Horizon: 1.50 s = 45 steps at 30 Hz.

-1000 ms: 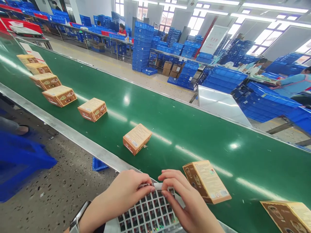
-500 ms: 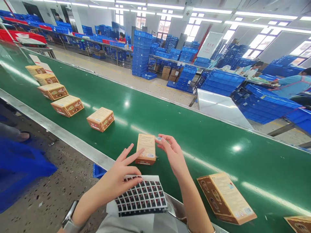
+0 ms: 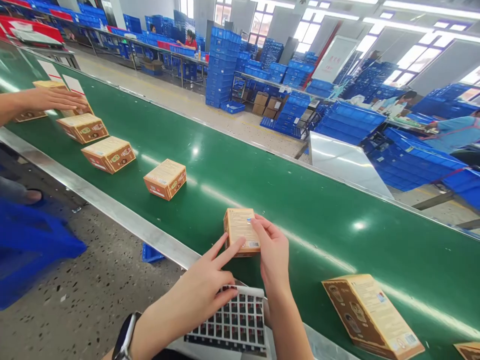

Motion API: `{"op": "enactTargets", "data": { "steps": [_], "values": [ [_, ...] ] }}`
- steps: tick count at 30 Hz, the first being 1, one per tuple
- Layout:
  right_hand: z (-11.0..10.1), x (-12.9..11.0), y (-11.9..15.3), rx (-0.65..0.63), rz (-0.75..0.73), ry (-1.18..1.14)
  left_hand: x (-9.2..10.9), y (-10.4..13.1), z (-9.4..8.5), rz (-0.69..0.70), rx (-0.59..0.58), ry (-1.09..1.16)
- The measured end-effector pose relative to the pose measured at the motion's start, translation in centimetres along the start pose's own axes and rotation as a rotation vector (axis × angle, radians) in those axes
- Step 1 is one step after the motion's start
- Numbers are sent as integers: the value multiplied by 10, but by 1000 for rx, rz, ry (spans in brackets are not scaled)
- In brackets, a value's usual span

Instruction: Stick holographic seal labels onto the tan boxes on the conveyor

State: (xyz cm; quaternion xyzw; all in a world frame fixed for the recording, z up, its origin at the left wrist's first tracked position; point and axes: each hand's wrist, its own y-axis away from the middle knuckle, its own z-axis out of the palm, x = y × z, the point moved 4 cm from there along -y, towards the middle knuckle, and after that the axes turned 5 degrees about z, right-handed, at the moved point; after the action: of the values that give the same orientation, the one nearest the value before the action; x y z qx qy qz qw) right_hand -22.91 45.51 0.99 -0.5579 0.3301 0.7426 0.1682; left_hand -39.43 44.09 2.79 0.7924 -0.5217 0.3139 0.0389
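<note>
A brown and cream carton [image 3: 241, 226] rests on the green belt in front of me. My right hand [image 3: 273, 247] pinches a small blue-and-white sticker [image 3: 249, 220] against the carton's top, near its far right corner. My left hand [image 3: 208, 280] grips a sheet of stickers [image 3: 240, 320] between thumb and curled fingers, while two outstretched fingers touch the carton's near left part. The sheet shows rows of dark and red stickers on a white grid. To the right, another carton [image 3: 375, 315] bears a similar small sticker on its cream face.
Several more cartons, including one nearby [image 3: 165, 179], stand up the belt [image 3: 292, 200] to the left. A co-worker's hand [image 3: 56, 99] lies over the far ones. The metal edge [image 3: 123, 215] runs along my side; stacked blue crates [image 3: 223, 67] stand beyond.
The cartons have shifted right along the belt. My right hand has brought the sticker from beside the carton onto its top. A co-worker's hand has appeared at the far left.
</note>
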Motion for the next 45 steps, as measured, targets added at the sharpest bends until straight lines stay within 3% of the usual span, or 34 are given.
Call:
{"op": "enactTargets", "data": {
  "steps": [5, 11, 18, 22, 24, 26, 28, 30, 35, 37, 40, 45],
  "values": [
    [-12, -3, 0, 12, -79, 114, 8, -7, 6, 6, -45, 13],
    [-26, -16, 3, 96, -270, 429, 17, -12, 13, 19, -69, 12],
    [-45, -25, -2, 201, -272, 581, 25, -17, 21, 57, -72, 14],
    [-57, -42, 17, 233, -451, 638, 25, -15, 16, 27, -36, 52],
    [-61, -52, 33, 122, -551, 695, 24, -13, 9, -32, -14, 116],
    [-60, -56, 50, -134, -594, 749, 21, -12, 1, -100, -22, 196],
    [-58, -54, 64, -405, -558, 794, 20, -11, -5, -159, -62, 262],
    [-59, -49, 72, -542, -488, 819, 19, -11, -9, -218, -111, 300],
    [-66, -40, 71, -554, -424, 839, 11, -8, -12, -412, -175, 319],
    [-68, -39, 71, -564, -450, 862, 10, -7, -12, -423, -192, 298],
    [-66, -39, 76, -593, -561, 932, 11, -7, -13, -348, -189, 263],
    [-50, -38, 89, -589, -871, 1078, 13, -5, -13, -318, -192, 211]
  ]
}}
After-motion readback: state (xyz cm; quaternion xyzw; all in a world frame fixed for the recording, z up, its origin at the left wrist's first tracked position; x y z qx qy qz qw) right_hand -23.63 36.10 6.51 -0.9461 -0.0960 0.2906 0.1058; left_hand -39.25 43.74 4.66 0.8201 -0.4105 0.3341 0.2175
